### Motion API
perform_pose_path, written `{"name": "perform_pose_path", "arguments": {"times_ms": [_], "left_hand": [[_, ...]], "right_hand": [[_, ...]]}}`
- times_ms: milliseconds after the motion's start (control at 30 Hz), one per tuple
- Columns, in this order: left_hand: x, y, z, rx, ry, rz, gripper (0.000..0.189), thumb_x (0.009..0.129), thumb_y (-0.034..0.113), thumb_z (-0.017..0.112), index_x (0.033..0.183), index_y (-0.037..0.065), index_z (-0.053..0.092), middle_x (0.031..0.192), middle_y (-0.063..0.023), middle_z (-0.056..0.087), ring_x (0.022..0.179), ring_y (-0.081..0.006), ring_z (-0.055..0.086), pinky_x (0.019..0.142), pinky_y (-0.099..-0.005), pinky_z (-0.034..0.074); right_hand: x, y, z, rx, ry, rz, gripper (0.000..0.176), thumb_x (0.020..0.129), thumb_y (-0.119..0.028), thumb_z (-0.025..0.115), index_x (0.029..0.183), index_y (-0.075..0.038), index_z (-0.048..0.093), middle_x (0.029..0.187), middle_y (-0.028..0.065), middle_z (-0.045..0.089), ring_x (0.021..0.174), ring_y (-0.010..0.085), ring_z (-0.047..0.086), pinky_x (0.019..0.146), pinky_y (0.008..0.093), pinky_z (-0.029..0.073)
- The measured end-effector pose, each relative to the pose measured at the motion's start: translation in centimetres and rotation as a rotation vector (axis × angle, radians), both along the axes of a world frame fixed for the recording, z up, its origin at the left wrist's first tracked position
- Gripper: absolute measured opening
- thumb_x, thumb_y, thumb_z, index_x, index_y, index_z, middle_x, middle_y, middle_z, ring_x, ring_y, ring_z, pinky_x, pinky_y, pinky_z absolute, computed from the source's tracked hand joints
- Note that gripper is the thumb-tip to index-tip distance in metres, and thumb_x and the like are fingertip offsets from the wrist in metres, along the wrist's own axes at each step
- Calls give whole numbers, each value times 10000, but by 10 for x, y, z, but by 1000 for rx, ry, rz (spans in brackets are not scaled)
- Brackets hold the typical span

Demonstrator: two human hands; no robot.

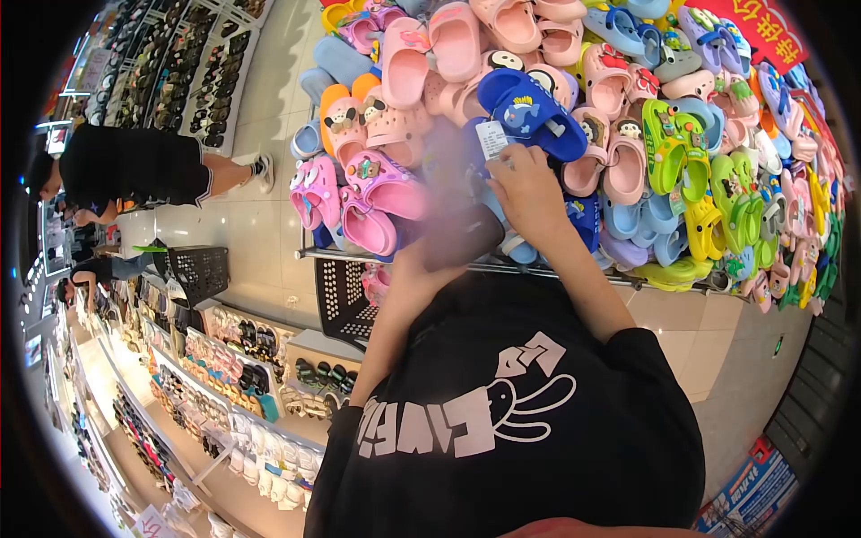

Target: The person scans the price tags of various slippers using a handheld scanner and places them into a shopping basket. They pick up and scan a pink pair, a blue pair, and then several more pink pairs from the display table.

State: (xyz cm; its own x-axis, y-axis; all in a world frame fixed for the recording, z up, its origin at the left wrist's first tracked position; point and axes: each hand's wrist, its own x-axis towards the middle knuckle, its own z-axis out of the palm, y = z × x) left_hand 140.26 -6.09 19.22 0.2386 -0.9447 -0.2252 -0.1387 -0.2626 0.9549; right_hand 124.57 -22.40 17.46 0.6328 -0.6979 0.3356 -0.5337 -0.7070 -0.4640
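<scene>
A white tag (491, 141) hangs by the royal-blue slippers (534, 115), which have a cartoon print. My right hand (527, 190) pinches the lower edge of this tag between thumb and fingers. To its left, my left hand (423, 269) is wrapped round a dark handheld object (471, 238), whose upper part is smeared and hazy, so its kind cannot be made out. Pink clogs with charms (377, 202) lie left of the hands, and pale pink clogs (613, 152) are to the right of them.
Colourful clogs (717, 152) are heaped on a rack with a metal front rail (529, 268). A black perforated basket (341, 300) is beside my left forearm. A person in black (134, 166) stands in the aisle at the left; another person (99, 273) is farther back. Shoe shelves (242, 386) are lower left.
</scene>
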Motion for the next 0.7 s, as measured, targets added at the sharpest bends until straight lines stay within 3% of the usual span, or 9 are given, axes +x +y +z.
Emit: {"name": "perform_pose_path", "arguments": {"times_ms": [133, 267, 333, 533, 567, 633, 700], "left_hand": [[3, 7, -3, 120, 79, 36, 316, 738, 12, 740, 1034, -14, 632, 751, -22, 633, 598, -67, 537, 523, -215, 394], [2, 8, -3, 117, 77, 42, 293, 740, 13, 738, 1012, -10, 632, 739, -24, 628, 590, -71, 535, 520, -217, 392], [4, 9, -4, 153, 24, 32, 397, 713, 105, 771, 1068, -24, 646, 919, -117, 710, 810, -165, 651, 760, -314, 511], [-1, 6, 7, 115, 32, 51, 382, 739, 91, 751, 1085, -25, 640, 937, -121, 708, 836, -155, 646, 775, -315, 508], [-2, 6, 7, 118, 34, 52, 382, 739, 91, 751, 1085, -25, 640, 937, -121, 708, 836, -155, 646, 775, -315, 508], [-4, 5, 6, 77, 48, 61, 285, 758, 27, 729, 1022, -21, 632, 768, -44, 659, 637, -85, 584, 559, -229, 447], [-4, 3, 9, 80, 41, 52, 292, 759, 26, 728, 1030, -20, 632, 776, -48, 663, 644, -88, 591, 564, -231, 453]], "right_hand": [[-5, -3, -4, 1, -78, -8, 226, 787, -113, 698, 1008, -79, 664, 965, 105, 551, 898, 302, 543, 728, 400, 466], [4, -8, 0, 67, -42, -172, 211, 793, -123, 681, 995, -70, 664, 931, 136, 524, 850, 322, 545, 716, 413, 471], [8, -11, -1, 112, -24, -212, 237, 795, -122, 698, 1026, -75, 672, 921, 134, 531, 850, 320, 557, 728, 413, 469], [18, -16, 3, 217, -22, -222, 507, 798, -122, 689, 1268, -20, 529, 1001, 187, 545, 897, 374, 599, 741, 445, 499], [21, -16, 6, 231, 46, -226, 565, 793, -131, 694, 1300, -1, 482, 1021, 198, 544, 910, 383, 600, 752, 449, 505], [25, -16, 5, 246, 116, -231, 625, 789, -140, 699, 1333, 18, 436, 1041, 209, 544, 923, 392, 601, 763, 453, 510], [29, -18, 1, 297, 161, -241, 637, 790, -153, 700, 1342, 13, 428, 1072, 222, 552, 953, 391, 604, 770, 450, 517]]}}
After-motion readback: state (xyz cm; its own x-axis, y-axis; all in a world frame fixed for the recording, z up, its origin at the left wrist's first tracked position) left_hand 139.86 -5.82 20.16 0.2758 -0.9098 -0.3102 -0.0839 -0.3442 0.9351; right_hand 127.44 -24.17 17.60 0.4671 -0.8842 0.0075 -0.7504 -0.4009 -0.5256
